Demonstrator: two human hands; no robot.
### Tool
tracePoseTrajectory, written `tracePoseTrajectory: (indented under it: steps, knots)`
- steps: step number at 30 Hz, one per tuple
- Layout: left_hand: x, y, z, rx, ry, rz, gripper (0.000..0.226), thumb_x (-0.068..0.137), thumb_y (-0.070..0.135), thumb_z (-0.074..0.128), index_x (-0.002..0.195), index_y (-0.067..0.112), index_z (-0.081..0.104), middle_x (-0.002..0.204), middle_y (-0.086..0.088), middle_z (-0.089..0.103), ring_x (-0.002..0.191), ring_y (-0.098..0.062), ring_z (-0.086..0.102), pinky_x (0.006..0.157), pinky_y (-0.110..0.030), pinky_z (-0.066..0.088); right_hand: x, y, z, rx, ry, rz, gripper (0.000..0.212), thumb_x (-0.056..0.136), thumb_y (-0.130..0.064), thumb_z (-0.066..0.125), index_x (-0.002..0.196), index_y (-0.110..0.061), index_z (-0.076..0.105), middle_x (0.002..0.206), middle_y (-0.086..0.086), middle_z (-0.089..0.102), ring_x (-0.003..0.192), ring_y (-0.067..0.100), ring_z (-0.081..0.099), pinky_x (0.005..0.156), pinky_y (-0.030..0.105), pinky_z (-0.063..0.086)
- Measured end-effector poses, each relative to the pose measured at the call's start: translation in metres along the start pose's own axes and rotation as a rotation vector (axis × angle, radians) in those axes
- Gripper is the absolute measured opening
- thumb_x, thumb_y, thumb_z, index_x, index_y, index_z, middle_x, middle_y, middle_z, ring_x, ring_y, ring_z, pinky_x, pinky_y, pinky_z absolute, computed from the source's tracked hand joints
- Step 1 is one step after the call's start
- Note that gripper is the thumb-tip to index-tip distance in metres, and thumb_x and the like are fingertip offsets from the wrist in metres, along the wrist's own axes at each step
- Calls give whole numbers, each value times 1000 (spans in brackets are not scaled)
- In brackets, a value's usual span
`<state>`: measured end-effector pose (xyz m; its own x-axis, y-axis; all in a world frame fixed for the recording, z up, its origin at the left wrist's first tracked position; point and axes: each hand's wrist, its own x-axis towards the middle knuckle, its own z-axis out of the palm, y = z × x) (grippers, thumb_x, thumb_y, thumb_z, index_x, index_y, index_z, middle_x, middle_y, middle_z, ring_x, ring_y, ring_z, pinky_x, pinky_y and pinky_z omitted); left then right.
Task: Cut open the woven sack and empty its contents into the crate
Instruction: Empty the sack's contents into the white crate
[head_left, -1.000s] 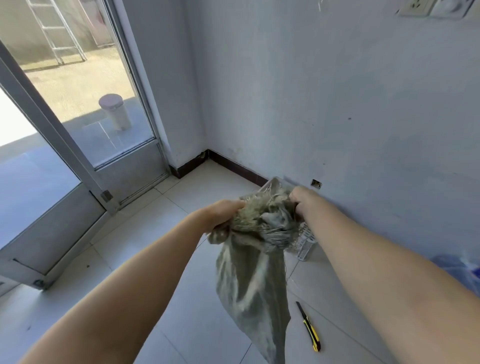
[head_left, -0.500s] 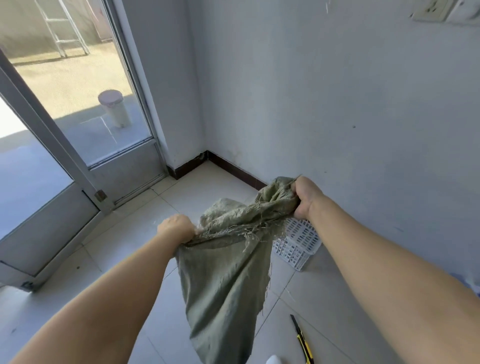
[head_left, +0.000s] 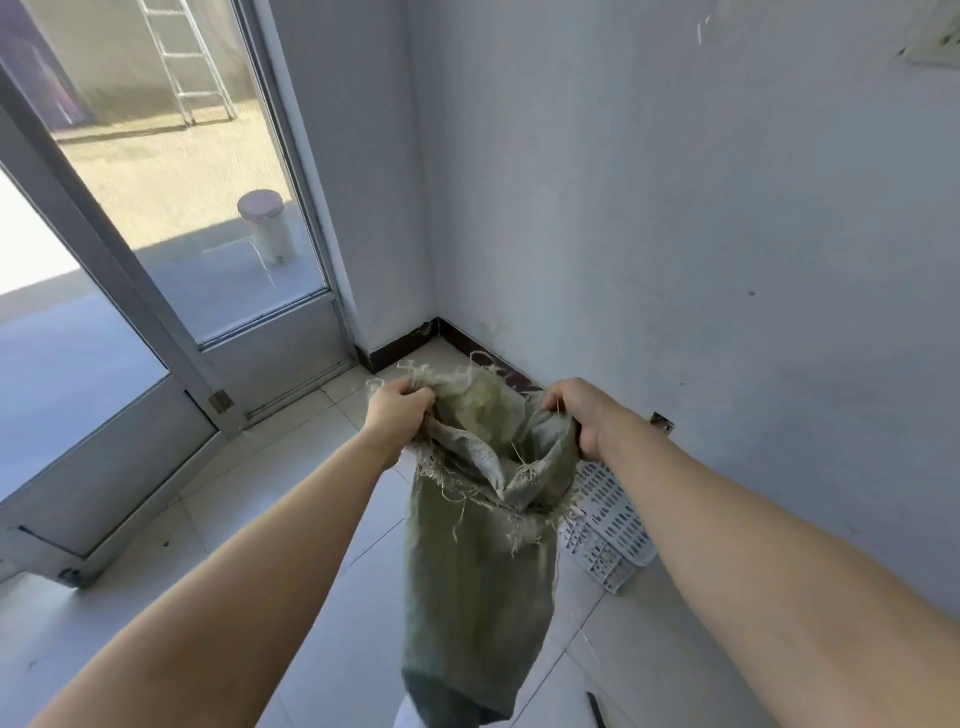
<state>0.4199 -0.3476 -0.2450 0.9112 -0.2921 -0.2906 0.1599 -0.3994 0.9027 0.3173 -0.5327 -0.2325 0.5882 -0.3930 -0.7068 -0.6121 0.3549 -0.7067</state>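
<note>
- Counting one glazed door at the left; through its pane, one ladder and one lidded bin stand outdoors.
- One woven sack, olive-green, hangs in mid-air above the tiled floor. Its frayed mouth is uppermost and pulled open. Only folded cloth shows inside; whether it holds anything cannot be told. Its lower end is cut off by the bottom edge.
- One white slotted crate sits on the floor by the wall, just behind the sack, which hides its left part. What the crate holds cannot be made out.
- Two bare hands: the left hand has its fingers curled tight round the left side of the mouth; the right hand grips the right side likewise.
- One dark narrow object lies on the floor at the bottom edge, cut off and too little shown to identify.
</note>
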Motion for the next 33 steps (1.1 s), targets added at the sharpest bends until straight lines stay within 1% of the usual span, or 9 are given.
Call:
tracePoseTrajectory:
  steps: [4, 8, 11, 15, 18, 21, 24, 28, 33]
  knots:
    - [31, 30, 13, -282, -260, -37, 14, 75, 0, 59, 84, 10, 62, 92, -21, 64, 77, -30, 62, 70, -38, 54, 16, -21, 9, 5, 73, -1, 15, 79, 1, 50, 67, -7, 50, 61, 15, 56, 41, 22, 50, 47, 20, 45]
    - [56, 53, 31, 161, -722, 71, 58, 65, 24, 84, 113, 10, 54, 110, -12, 66, 100, -28, 66, 88, -40, 54, 32, -57, 24, 97, 15, -63, 14, 83, 4, 45, 73, -5, 52, 76, 16, 53, 62, 27, 53, 58, 29, 50]
    - [82, 60, 47, 469, -561, 221, 46, 71, 12, 75, 110, 7, 51, 107, -12, 63, 97, -28, 64, 81, -41, 57, 36, -87, 26, 195, -44, -123, 27, 86, 9, 36, 63, -6, 42, 68, 12, 45, 58, 25, 49, 54, 29, 50]
    - [123, 83, 39, 235, -371, 274, 29, 81, -2, 51, 105, 10, 60, 99, -11, 67, 88, -26, 66, 74, -38, 58, 44, -102, 2, 334, -28, -188, 34, 85, 11, 28, 79, -5, 57, 71, 12, 59, 57, 23, 59, 56, 30, 49]
    - [139, 112, 38, 157, -354, 368, 32, 82, -4, 46, 107, 11, 60, 95, -9, 67, 84, -21, 65, 61, -25, 55, 56, -94, -9, 94, 148, -124, 22, 80, 11, 45, 80, -8, 56, 85, 11, 57, 71, 23, 58, 67, 31, 50]
    - [146, 145, 50, 118, -437, 430, 29, 83, -4, 45, 104, 13, 55, 86, -1, 63, 78, -14, 63, 50, -14, 49, 55, -102, 13, -145, -32, -78, 14, 87, -1, 58, 94, -11, 65, 91, 6, 65, 86, 22, 59, 89, 39, 48]
    - [137, 168, 66, 172, -621, 513, 41, 81, -6, 45, 115, 17, 48, 93, 0, 60, 84, -13, 60, 58, -13, 50, 61, -123, 33, -121, 40, -207, 22, 100, -9, 44, 114, -4, 59, 103, 7, 63, 101, 23, 59, 93, 36, 49]
    - [147, 188, 62, 69, -767, 554, 68, 79, -6, 50, 138, 24, 33, 112, -6, 58, 96, -19, 62, 77, -31, 57, 78, -142, 33, 111, 306, -339, 18, 97, -16, 45, 96, -7, 61, 102, 15, 67, 101, 28, 63, 92, 43, 53]
    - [198, 165, 33, 107, -507, 504, 71, 80, -7, 57, 140, 21, 33, 116, -12, 56, 100, -20, 56, 69, -19, 51, 92, -154, 13, 342, 305, -280, 18, 91, -26, 56, 97, -11, 65, 103, 13, 71, 93, 27, 66, 92, 45, 52]
